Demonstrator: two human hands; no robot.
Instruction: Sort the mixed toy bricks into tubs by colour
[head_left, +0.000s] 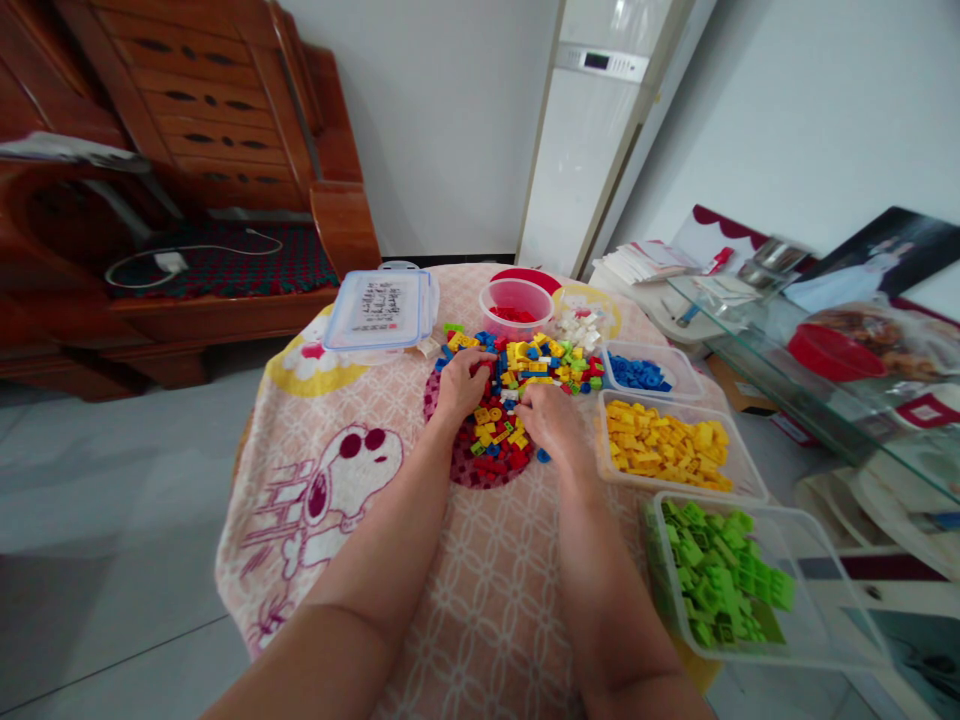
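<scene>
A mixed pile of small toy building bricks point(536, 362), red, yellow, blue, green and white, lies on the cloth-covered table. My left hand point(463, 382) is over the pile's left side, its thumb and index finger apart, fingertips among red and blue bricks. My right hand point(553, 415) reaches in from the right with its fingers curled together; whatever they may hold is hidden. A white brick point(509, 396) lies by its fingertips. Between the two wrists is a cluster of mostly red and yellow bricks point(495, 432).
At the right stand clear boxes of blue bricks point(637, 373), yellow bricks point(667, 445) and green bricks point(720, 575). Behind the pile, a round tub point(517, 295) holds red bricks, beside white bricks point(581, 328). A lidded box point(382, 310) sits back left. A glass shelf point(825, 355) borders the table's right.
</scene>
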